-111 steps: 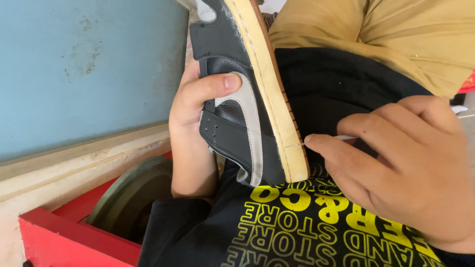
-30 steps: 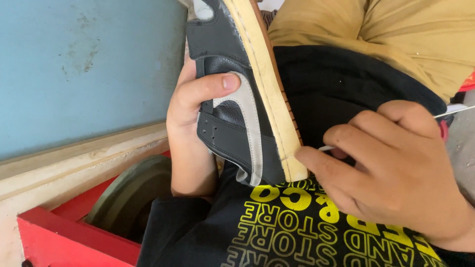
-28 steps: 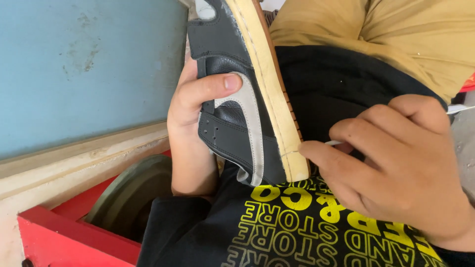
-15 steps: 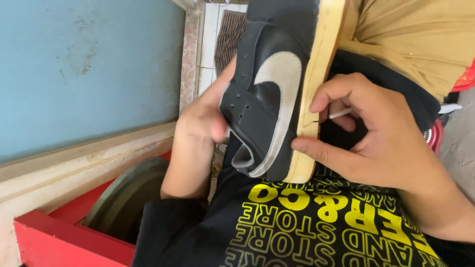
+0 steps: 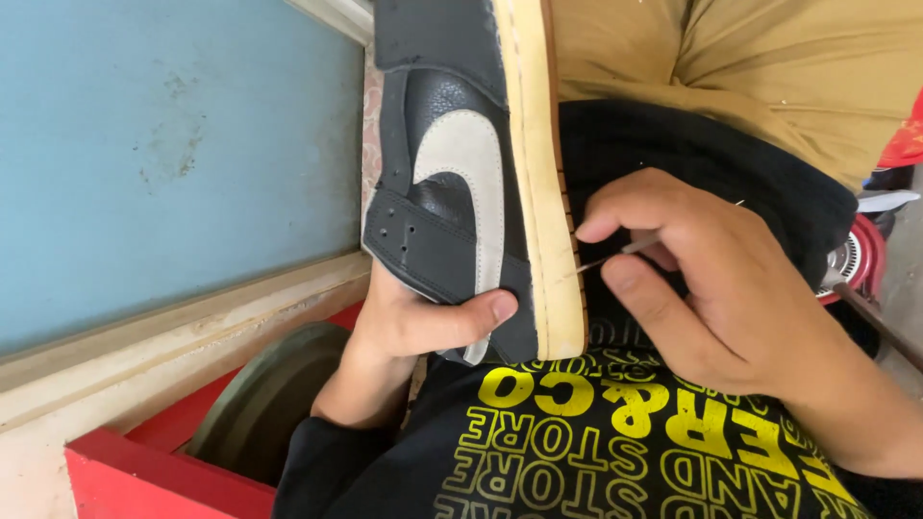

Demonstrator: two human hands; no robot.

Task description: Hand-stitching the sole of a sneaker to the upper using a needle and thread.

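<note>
The black sneaker (image 5: 452, 183) stands on edge over the lap, gripped by the left hand (image 5: 404, 327); right hand (image 5: 711, 279) fingers pinch a needle (image 5: 615, 255) entering its cream sole (image 5: 543, 183), stitching apparently unfinished.

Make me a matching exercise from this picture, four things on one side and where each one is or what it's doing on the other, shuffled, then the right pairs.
1. shoe
2. needle
3. left hand
4. right hand

A. pinches the needle
B. grips the shoe's dark upper
C. tip at the cream sole edge
D. held sideways, sole facing the right hand

Pairs: 1-D, 2-C, 3-B, 4-A
</note>
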